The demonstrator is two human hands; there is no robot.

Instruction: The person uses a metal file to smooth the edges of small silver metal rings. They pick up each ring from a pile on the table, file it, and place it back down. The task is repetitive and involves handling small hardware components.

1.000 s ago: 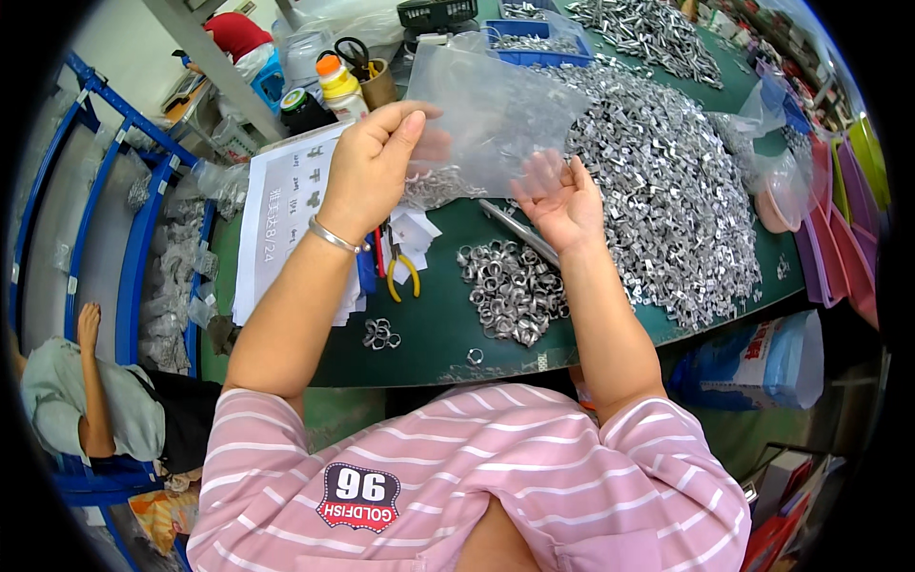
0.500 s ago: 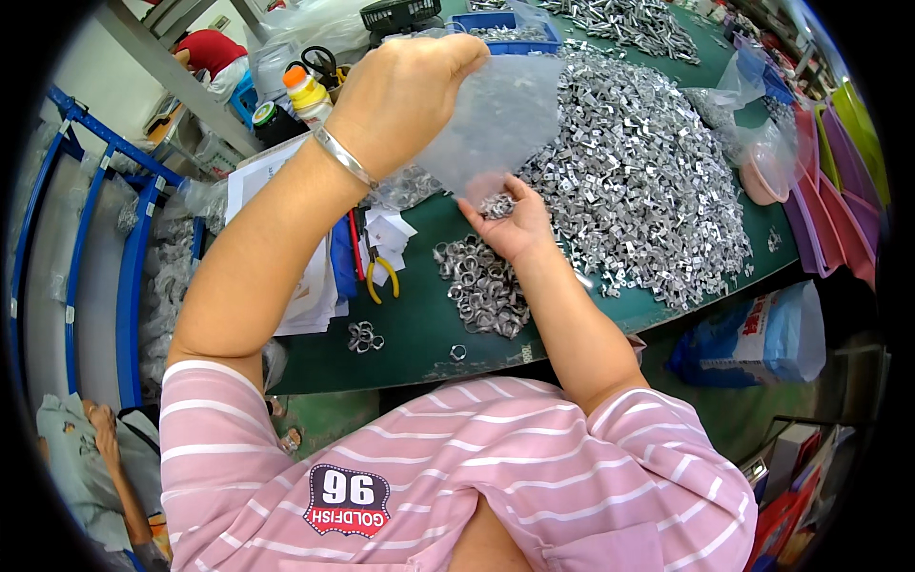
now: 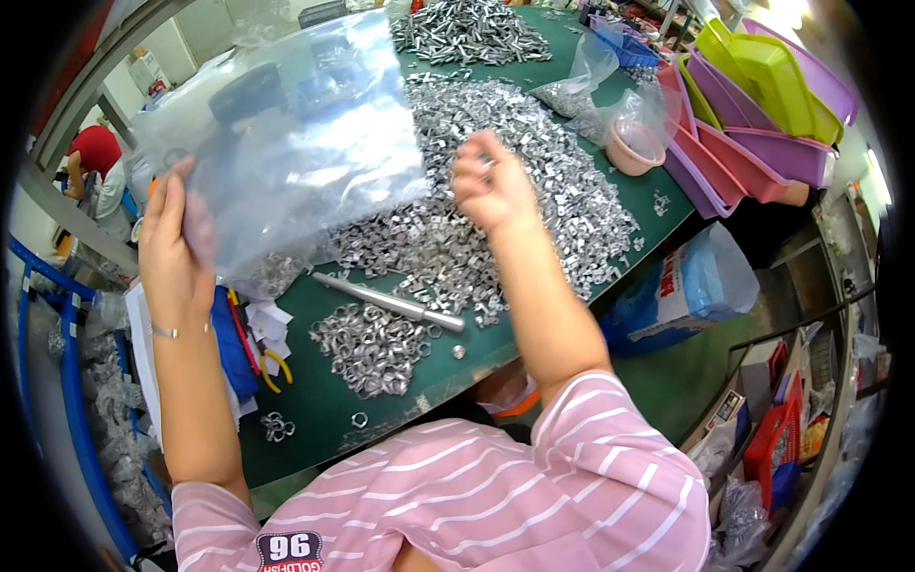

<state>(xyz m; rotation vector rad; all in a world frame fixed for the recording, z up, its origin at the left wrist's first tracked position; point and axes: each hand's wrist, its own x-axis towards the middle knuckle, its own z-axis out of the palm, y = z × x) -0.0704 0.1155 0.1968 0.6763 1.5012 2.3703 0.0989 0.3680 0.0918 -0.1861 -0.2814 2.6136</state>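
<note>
Along the near edge of the green table [image 3: 316, 412] lie a single ring [image 3: 359, 419] and a ring cluster [image 3: 277, 427]. Just beyond is a heap of rings [image 3: 370, 351], with a tapered metal rod [image 3: 386, 300] lying behind it. Yellow-handled pliers [image 3: 275, 370] lie to the left.

The left hand [image 3: 177, 240] grips a clear plastic bag [image 3: 310, 143] by its left side, raised above the table; its contents cannot be determined. The right hand [image 3: 492, 183], fingers curled and blurred, is above a large pile of metal pieces [image 3: 562, 205]. Metal glints at its fingers; whether it is gripped cannot be told.

Farther off stand a pink bowl [image 3: 633, 153] and a heap of metal tubes [image 3: 472, 33].
</note>
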